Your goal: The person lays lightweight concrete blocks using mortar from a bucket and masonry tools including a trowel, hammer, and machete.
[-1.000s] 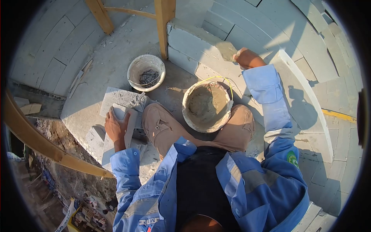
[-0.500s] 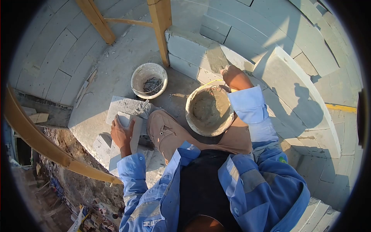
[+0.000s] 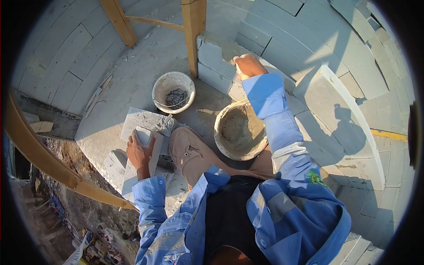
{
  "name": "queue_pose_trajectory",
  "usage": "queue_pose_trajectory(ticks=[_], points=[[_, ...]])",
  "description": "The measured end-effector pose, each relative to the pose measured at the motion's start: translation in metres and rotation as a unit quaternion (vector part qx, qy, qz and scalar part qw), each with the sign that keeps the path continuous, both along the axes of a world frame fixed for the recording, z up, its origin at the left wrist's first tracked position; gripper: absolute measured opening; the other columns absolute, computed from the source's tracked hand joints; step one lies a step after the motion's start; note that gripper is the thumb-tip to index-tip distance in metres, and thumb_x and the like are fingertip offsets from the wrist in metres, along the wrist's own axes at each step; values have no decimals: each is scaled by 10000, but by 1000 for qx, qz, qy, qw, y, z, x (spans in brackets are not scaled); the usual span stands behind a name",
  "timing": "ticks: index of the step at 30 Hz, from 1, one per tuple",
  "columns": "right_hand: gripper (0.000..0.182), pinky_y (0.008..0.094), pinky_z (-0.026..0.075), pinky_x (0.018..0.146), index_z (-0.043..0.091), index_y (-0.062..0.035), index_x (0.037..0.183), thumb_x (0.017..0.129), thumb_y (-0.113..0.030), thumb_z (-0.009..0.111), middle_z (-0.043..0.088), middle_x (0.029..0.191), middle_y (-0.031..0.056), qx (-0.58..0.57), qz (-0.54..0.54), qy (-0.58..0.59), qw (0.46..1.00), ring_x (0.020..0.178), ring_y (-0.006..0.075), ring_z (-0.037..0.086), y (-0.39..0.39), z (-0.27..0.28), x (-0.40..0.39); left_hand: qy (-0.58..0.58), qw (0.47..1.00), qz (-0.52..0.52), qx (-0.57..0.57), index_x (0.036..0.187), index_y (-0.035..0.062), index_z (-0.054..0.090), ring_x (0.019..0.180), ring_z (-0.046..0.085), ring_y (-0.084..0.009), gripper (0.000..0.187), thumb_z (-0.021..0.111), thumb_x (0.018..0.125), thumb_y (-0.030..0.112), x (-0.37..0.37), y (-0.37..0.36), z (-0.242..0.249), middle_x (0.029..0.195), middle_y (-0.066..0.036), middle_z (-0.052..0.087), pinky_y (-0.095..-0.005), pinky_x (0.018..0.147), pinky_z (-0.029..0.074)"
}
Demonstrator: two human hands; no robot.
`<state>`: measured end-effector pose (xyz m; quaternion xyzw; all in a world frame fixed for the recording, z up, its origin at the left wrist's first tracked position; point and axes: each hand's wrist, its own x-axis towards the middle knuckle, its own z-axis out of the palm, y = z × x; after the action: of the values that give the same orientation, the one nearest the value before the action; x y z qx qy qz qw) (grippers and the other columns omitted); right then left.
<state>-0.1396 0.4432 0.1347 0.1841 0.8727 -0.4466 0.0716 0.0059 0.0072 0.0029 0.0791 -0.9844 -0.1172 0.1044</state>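
Note:
My right hand (image 3: 249, 66) is closed around the handle of a trowel, over the top of the low block wall (image 3: 214, 62). The trowel's blade (image 3: 229, 51) is grey with mortar and mostly blends into the wall top. Below that arm, between my knees, stands a bucket (image 3: 217, 134) holding wet grey mortar (image 3: 236, 126). On my left side, my left hand (image 3: 139, 152) grips a small pale block (image 3: 144, 135), thumb on one side and fingers on the other. It lies on larger light-grey blocks (image 3: 132, 119) with crumbly mortar on top.
A second bucket (image 3: 191, 98) holds many nails. Wooden posts (image 3: 194, 31) rise in front, and a curved timber (image 3: 48, 159) runs along the left, beside a drop to rubble below. A tall block panel (image 3: 327, 97) leans at the right.
My right hand has moved up and left along the wall top with the trowel, the arm stretching out over the mortar bucket. My left hand stays on the small block.

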Motion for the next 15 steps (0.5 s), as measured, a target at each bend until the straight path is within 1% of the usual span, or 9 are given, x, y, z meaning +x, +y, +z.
queue_pose_trajectory(ticks=[2, 3, 5, 8, 10, 11, 13, 14, 15], points=[[225, 444, 565, 732, 706, 51, 879, 871, -165, 641, 716, 839, 242, -1, -17, -17, 1000, 807, 376, 722, -17, -5, -26, 4, 1000, -6, 3, 1359, 36, 539, 1062, 624, -369, 857, 798, 722, 547, -1, -1, -1, 1175, -171, 634, -463, 894, 497], [197, 435, 569, 738, 711, 41, 890, 853, -144, 657, 719, 816, 226, 129, 111, 47, 984, 794, 367, 725, -19, -10, -35, 5, 1000, -6, 7, 1356, 34, 540, 1061, 625, -371, 856, 798, 721, 546, -1, -1, -2, 1171, -175, 634, -463, 893, 497], [175, 426, 573, 743, 717, 32, 901, 835, -124, 673, 723, 794, 210, 256, 230, 109, 933, 782, 357, 728, -25, -12, -48, 16, 1000, -13, 9, 1356, 32, 538, 1062, 625, -373, 860, 800, 718, 545, 0, -3, -7, 1171, -176, 633, -462, 895, 496], [351, 452, 539, 659, 687, 83, 884, 948, -224, 529, 695, 778, 223, 210, 227, 96, 946, 712, 336, 710, -36, -12, -64, 11, 1000, -12, 10, 1358, 25, 540, 1081, 620, -384, 858, 793, 722, 543, -2, -1, -2, 1190, -185, 631, -462, 904, 499], [269, 474, 563, 773, 719, 46, 949, 925, -166, 555, 716, 968, 263, 499, 347, 135, 782, 872, 384, 718, -35, -20, -90, 0, 1000, 1, 12, 1358, 20, 543, 1099, 616, -393, 852, 784, 730, 543, 1, 0, 2, 1210, -193, 629, -462, 913, 503], [269, 474, 563, 773, 719, 46, 949, 925, -166, 555, 716, 968, 263, 497, 353, 142, 780, 872, 384, 718, -35, -20, -101, -3, 1000, 4, 8, 1359, 23, 539, 1084, 621, -382, 862, 794, 719, 542, 0, 1, 2, 1195, -183, 631, -461, 906, 500], [233, 482, 554, 885, 740, -11, 1027, 878, -105, 589, 684, 1145, 250, 545, 376, 72, 746, 1021, 399, 689, -37, -12, -114, -5, 1000, 6, 4, 1357, 27, 535, 1069, 627, -369, 871, 805, 707, 539, -1, 0, 0, 1179, -173, 636, -456, 902, 499], [233, 482, 554, 885, 740, -11, 1027, 878, -105, 589, 684, 1145, 250, 545, 381, 76, 743, 1021, 399, 689, -39, -11, -117, -5, 1000, 13, 5, 1357, 27, 535, 1069, 627, -369, 871, 805, 707, 539, -1, -1, 0, 1179, -173, 636, -456, 902, 499], [240, 473, 552, 901, 744, -22, 1037, 852, -84, 604, 680, 1173, 233, 532, 337, 88, 772, 1045, 393, 683, -40, -13, -120, -8, 1000, 10, 12, 1359, 25, 534, 1068, 628, -369, 874, 805, 707, 540, -1, -1, 0, 1175, -175, 637, -455, 902, 499]])
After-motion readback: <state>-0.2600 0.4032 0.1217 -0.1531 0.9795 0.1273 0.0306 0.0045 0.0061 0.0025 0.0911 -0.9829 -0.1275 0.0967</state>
